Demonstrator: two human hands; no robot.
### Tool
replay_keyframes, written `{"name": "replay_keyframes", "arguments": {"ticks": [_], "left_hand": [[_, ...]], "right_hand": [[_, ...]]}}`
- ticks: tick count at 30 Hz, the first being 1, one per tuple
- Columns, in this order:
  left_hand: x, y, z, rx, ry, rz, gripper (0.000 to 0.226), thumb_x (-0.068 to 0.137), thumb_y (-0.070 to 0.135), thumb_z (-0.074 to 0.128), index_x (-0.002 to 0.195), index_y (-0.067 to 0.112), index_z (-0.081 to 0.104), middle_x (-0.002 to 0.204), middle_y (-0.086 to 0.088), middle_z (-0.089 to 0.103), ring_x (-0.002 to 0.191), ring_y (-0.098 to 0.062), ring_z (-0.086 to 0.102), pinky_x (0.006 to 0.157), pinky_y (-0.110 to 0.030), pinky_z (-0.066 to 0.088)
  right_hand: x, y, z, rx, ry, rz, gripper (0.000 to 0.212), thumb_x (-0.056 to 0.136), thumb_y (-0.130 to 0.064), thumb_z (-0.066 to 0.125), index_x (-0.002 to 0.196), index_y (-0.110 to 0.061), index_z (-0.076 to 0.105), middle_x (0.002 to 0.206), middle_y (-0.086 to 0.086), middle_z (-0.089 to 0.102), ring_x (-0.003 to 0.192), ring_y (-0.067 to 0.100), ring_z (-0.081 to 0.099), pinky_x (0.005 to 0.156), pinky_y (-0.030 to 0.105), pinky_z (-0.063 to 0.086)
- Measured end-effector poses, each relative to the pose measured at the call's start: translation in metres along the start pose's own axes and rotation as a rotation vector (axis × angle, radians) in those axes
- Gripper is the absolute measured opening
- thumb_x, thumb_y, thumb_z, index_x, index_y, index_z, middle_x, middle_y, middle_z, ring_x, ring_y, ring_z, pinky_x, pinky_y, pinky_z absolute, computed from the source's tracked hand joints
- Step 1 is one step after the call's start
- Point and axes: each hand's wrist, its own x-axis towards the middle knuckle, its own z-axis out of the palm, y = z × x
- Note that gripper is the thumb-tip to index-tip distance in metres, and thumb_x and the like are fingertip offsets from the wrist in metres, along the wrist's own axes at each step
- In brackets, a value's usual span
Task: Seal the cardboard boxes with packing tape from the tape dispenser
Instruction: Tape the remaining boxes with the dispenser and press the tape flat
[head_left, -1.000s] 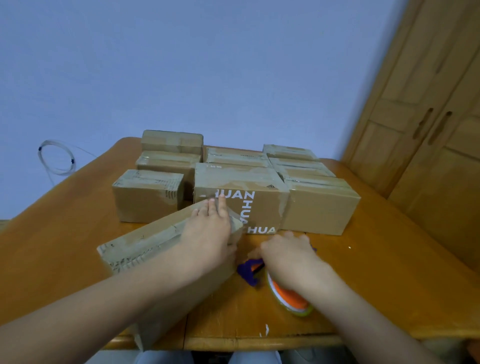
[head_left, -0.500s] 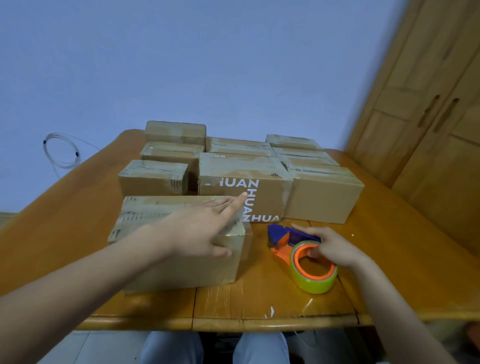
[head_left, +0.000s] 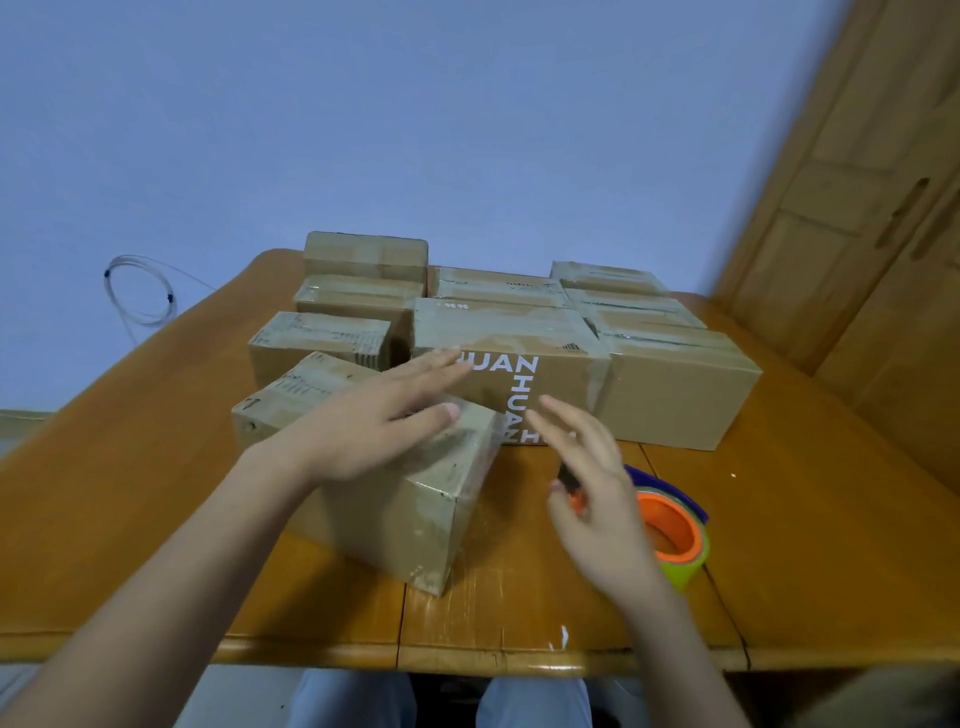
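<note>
Taped brown cardboard box is pressed by left hand, fingers straight; right hand relaxed, grasping nothing, partly hiding orange-purple tape dispenser on wooden bench; stacked boxes crowd behind.

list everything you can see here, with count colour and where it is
near box: 1, brown cardboard, front of the table, set at an angle, glossy tape showing on its end
other boxes: 8 visible, brown cardboard, packed in rows behind the near box; the front middle one bears white letters
tape dispenser: 1, orange and purple with a yellow-green roll, on the table right of the near box
table: 1, orange-brown wood, under it all
cable: 1 coil, pale, on the blue wall at left
cabinet: 1, light wood, at right
left hand: fingers straight, flat on the near box
right hand: fingers loose, above the table in front of the dispenser, holding nothing
</note>
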Motion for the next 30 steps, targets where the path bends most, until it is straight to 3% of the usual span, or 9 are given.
{"name": "replay_keyframes", "arguments": {"ticks": [4,7,9,16,18,21,23,25,30], "left_hand": [[0.006,-0.005,0.005,0.161,-0.030,-0.062,0.055,0.098,0.048,0.038,0.150,0.033,0.027,0.155,0.020,0.018,0.134,0.013,0.009,0.101,-0.007,0.007],[0.008,-0.005,0.005,0.123,-0.027,-0.077,0.054,0.098,0.046,0.040,0.149,0.031,0.030,0.156,0.017,0.022,0.141,0.005,0.015,0.103,-0.009,0.009],[0.009,-0.006,0.005,0.116,-0.016,-0.080,0.054,0.097,0.046,0.041,0.148,0.032,0.031,0.155,0.017,0.023,0.142,0.004,0.016,0.104,-0.009,0.009],[0.010,-0.008,0.008,0.145,0.006,-0.066,0.057,0.096,0.057,0.036,0.147,0.033,0.031,0.153,0.019,0.026,0.139,0.006,0.017,0.103,-0.008,0.008],[0.011,-0.007,0.009,0.147,0.010,-0.057,0.070,0.084,0.064,0.028,0.147,0.033,0.032,0.152,0.019,0.028,0.135,0.010,0.017,0.103,-0.008,0.008],[0.011,-0.009,0.009,0.114,0.030,-0.064,0.082,0.074,0.073,0.024,0.146,0.034,0.035,0.151,0.020,0.031,0.129,0.015,0.017,0.102,-0.008,0.012],[0.010,-0.010,0.009,0.104,0.042,-0.070,0.075,0.081,0.071,0.030,0.146,0.035,0.036,0.150,0.021,0.032,0.124,0.017,0.017,0.100,-0.009,0.014],[0.008,-0.009,0.008,0.093,0.042,-0.078,0.059,0.093,0.061,0.040,0.146,0.035,0.036,0.150,0.021,0.032,0.126,0.016,0.018,0.100,-0.010,0.016],[0.009,-0.008,0.008,0.091,0.053,-0.090,0.069,0.082,0.064,0.035,0.145,0.034,0.039,0.150,0.019,0.035,0.137,0.005,0.024,0.100,-0.009,0.017]], "right_hand": [[-0.002,0.000,0.039,0.043,0.072,-0.088,0.067,0.077,-0.003,0.037,0.141,-0.019,0.047,0.149,-0.009,0.039,0.144,0.017,0.024,0.116,0.025,0.017],[-0.009,0.005,0.055,0.070,0.123,-0.082,0.067,0.077,-0.003,0.037,0.141,-0.020,0.045,0.149,-0.010,0.040,0.144,0.020,0.025,0.116,0.048,0.022],[-0.016,0.008,0.064,0.045,0.151,-0.079,0.070,0.077,-0.004,0.037,0.143,-0.027,0.041,0.150,-0.013,0.039,0.144,0.020,0.025,0.115,0.055,0.021],[-0.025,0.014,0.080,-0.008,0.035,-0.042,0.082,0.081,-0.006,0.031,0.151,-0.043,0.009,0.158,-0.019,0.014,0.148,0.018,0.006,0.117,0.051,0.001],[-0.025,0.014,0.081,0.013,0.058,-0.051,0.080,0.081,-0.005,0.032,0.150,-0.041,0.017,0.157,-0.020,0.019,0.148,0.016,0.012,0.117,0.048,0.003],[-0.024,0.013,0.081,0.101,0.253,-0.064,0.059,0.080,-0.005,0.038,0.134,-0.026,0.051,0.143,-0.022,0.044,0.139,0.015,0.036,0.115,0.043,0.021],[-0.018,0.013,0.077,0.154,0.443,-0.045,0.045,0.082,-0.008,0.042,0.119,-0.018,0.065,0.129,-0.015,0.059,0.127,0.015,0.049,0.108,0.038,0.035],[-0.004,0.012,0.073,0.252,0.537,0.046,0.034,0.086,-0.016,0.046,0.116,-0.018,0.063,0.121,-0.010,0.060,0.117,0.014,0.053,0.100,0.034,0.042],[0.025,0.011,0.077,0.660,0.319,0.326,0.036,0.080,-0.044,0.060,0.116,-0.039,0.059,0.118,-0.016,0.062,0.115,0.011,0.056,0.095,0.032,0.046]]}}
